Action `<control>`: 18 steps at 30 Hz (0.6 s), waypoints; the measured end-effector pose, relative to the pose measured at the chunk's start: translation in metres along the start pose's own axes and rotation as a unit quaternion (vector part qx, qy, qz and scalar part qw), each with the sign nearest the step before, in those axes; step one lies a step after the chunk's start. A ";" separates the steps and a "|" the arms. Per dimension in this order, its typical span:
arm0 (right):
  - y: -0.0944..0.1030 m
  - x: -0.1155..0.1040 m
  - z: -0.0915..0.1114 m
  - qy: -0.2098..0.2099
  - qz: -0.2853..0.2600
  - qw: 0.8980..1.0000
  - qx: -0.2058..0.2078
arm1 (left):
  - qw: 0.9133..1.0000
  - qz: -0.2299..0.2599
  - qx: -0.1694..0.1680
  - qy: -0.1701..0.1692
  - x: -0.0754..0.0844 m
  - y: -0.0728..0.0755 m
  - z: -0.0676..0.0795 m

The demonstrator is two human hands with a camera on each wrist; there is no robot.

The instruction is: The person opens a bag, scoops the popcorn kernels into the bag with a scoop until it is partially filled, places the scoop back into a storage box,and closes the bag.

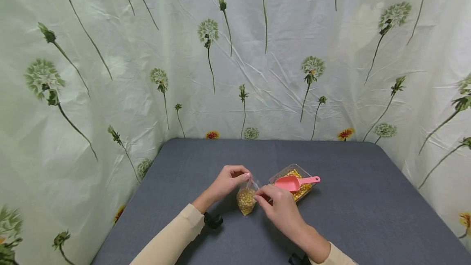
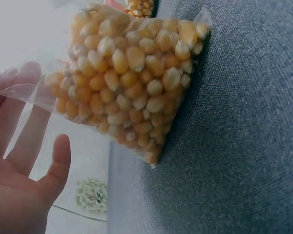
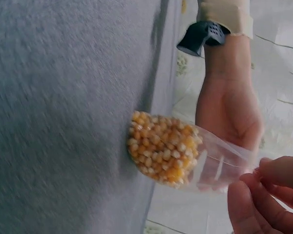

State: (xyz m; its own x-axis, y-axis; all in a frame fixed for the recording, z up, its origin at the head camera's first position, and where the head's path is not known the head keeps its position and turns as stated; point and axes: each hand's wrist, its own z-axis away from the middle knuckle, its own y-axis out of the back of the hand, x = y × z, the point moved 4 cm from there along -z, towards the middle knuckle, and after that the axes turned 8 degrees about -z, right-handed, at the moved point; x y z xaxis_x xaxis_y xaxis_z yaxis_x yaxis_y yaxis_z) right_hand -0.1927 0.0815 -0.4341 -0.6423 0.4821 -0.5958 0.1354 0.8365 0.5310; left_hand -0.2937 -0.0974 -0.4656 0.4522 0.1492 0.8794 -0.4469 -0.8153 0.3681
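A clear plastic bag (image 1: 245, 201) of yellow corn kernels (image 2: 132, 78) stands on the grey table, its lower part full and its upper part bare film. My left hand (image 1: 229, 181) pinches the top edge at the bag's left. On the other side, my right hand (image 1: 279, 207) holds the rim between thumb and fingertips. The right wrist view shows the film (image 3: 219, 156) drawn out between both hands above the kernels. Loosely spread lower fingers of the left hand (image 2: 27, 165) show in the left wrist view.
Behind my right hand sits a clear plastic container (image 1: 284, 171) with more corn kernels (image 1: 303, 191). A pink scoop (image 1: 290, 183) lies across it, handle to the right. The grey table (image 1: 206, 154) ends at a flower-print curtain (image 1: 272, 77) behind and at both sides.
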 end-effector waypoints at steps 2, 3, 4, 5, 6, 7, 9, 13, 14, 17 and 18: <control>0.003 0.000 -0.002 0.007 0.005 1.000 -0.005 | 1.000 0.005 0.003 0.004 0.001 0.001 0.002; 0.004 0.000 -0.004 0.010 0.008 1.000 -0.007 | 1.000 0.004 0.005 0.006 0.002 0.002 0.003; 0.005 0.000 -0.005 0.012 0.012 1.000 -0.010 | 1.000 0.001 0.007 0.010 0.003 0.003 0.004; 0.007 0.001 -0.006 0.012 0.013 1.000 -0.012 | 1.000 -0.001 0.008 0.013 0.004 0.004 0.005; 0.009 0.001 -0.008 0.012 0.013 1.000 -0.014 | 1.000 -0.007 0.010 0.013 0.005 0.005 0.006; 0.011 0.002 -0.009 0.011 0.014 1.000 -0.017 | 1.000 -0.010 0.013 0.014 0.002 0.006 0.007; 0.014 0.004 -0.012 0.009 0.018 1.000 -0.020 | 0.999 -0.019 0.023 0.014 0.004 0.008 0.010; 0.022 0.010 -0.019 0.011 0.033 0.999 -0.023 | 0.998 -0.024 0.046 0.025 0.006 0.010 0.015; 0.025 0.012 -0.021 0.012 0.036 0.999 -0.023 | 0.998 -0.028 0.053 0.028 0.007 0.010 0.017; 0.031 0.017 -0.025 0.013 0.043 0.999 -0.023 | 0.995 -0.045 0.081 0.028 0.012 0.009 0.021; 0.033 0.019 -0.027 0.014 0.042 0.999 -0.022 | 0.994 -0.052 0.091 0.024 0.014 0.008 0.022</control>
State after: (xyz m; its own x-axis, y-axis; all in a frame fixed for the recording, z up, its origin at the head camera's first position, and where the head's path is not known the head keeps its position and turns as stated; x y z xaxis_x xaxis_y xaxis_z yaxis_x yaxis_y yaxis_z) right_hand -0.2204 0.1111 -0.4118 -0.6502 0.5429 -0.5315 0.1567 0.7804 0.6054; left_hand -0.2738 -0.1140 -0.4566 0.4495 0.2610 0.8543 -0.2502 -0.8813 0.4009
